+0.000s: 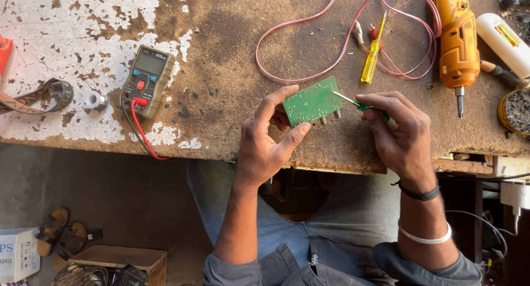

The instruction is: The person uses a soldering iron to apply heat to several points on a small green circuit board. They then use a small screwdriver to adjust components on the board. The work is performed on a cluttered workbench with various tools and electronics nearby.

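My left hand [268, 140] holds a small green circuit board [313, 101] by its left edge, solder side up, just above the worn workbench [221, 71]. Thumb and fingers pinch the board's corner. My right hand [400, 131] grips a slim green-handled screwdriver [359, 104], whose metal tip touches the board's right edge. Small cylindrical parts hang from the board's lower edge.
A grey multimeter [146, 79] with red and black leads lies at the left. A yellow tester screwdriver [372, 54] and looped pink wires [342, 38] lie behind the board. An orange power screwdriver [457, 43] lies at the right, beside a white tube [505, 40]. Sandals [61, 233] rest on the floor.
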